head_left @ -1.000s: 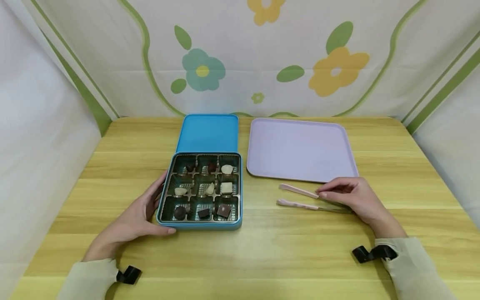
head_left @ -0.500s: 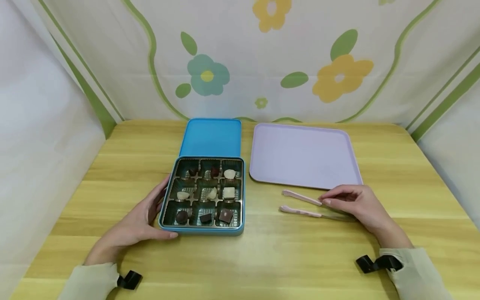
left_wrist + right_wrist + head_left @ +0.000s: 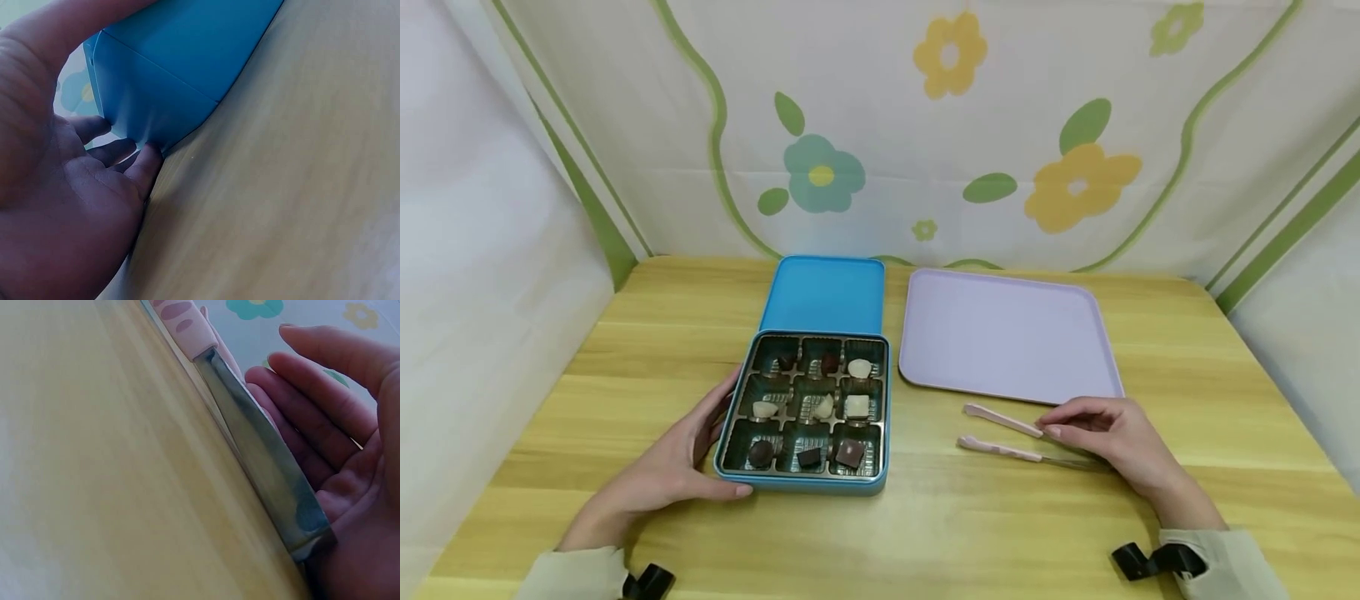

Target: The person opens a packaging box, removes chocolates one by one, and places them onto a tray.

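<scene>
An open blue tin on the wooden table holds several dark and white chocolates in a nine-cell insert. My left hand lies flat against the tin's left wall, thumb along its front edge; in the left wrist view the fingers touch the blue tin. Pink-tipped metal tongs lie on the table right of the tin. My right hand rests over their metal end. In the right wrist view the tongs lie beside loosely extended fingers, not pinched.
The tin's blue lid lies flat just behind it. An empty lilac tray sits at the back right, close above the tongs. Cloth walls with a flower pattern enclose the table on three sides.
The head view has tilted upward, so everything sits lower in frame. Both hands, the tin and the tongs keep their places on the table.
</scene>
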The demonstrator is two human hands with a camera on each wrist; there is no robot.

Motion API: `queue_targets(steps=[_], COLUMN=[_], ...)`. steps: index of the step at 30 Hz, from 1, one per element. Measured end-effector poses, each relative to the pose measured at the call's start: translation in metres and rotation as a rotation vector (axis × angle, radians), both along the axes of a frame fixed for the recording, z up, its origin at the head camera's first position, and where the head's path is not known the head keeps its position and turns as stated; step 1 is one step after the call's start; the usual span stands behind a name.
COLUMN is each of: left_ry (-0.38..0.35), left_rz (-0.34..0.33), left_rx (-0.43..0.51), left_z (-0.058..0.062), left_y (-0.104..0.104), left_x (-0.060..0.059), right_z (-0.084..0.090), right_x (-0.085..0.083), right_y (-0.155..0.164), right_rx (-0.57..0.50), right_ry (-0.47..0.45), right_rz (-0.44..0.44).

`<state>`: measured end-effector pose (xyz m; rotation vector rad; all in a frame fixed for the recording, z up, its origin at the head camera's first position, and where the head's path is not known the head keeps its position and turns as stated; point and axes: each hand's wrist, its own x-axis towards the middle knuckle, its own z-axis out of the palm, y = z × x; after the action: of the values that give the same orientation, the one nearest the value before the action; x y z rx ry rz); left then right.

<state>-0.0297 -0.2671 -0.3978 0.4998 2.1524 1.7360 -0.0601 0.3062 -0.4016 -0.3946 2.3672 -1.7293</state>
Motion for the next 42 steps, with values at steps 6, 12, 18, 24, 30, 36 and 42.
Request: queue_targets(steps=[6,12,18,24,30,36,42], left_ry=[0.005,0.019,0.021,-0.001,0.001,-0.006,-0.009], left_rz=[-0.001,0.0,0.003,-0.001,-0.005,-0.007,-0.001], left_rx=[-0.007,-0.008,-0.007,-0.003,-0.006,0.005,-0.002], left_z=[0.0,0.001,0.001,0.001,0.002,0.001,0.001], left_y=[0.0,0.0,-0.001,-0.001,0.0,0.0,-0.002], left_x=[0.0,0.001,0.0,0.001,0.001,0.001,0.002], right_z=[-0.003,-0.001,0.001,0.003,0.012,0.014,0.014], right_x=[0.004,0.002,0.001,0.003,0.01,0.011,0.01], right_y=[0.0,0.004,0.009,0.006,-0.006,-0.011,-0.015], right_rx=[-0.01,0.04,0.144,0.221,0.374,0.431,0.435], right_ry=[0.003,-0.012,0.011,0.047,0.191,0.32,0.348], right_rz=[0.012,0.048,0.129,0.172,0.153,0.128,0.133])
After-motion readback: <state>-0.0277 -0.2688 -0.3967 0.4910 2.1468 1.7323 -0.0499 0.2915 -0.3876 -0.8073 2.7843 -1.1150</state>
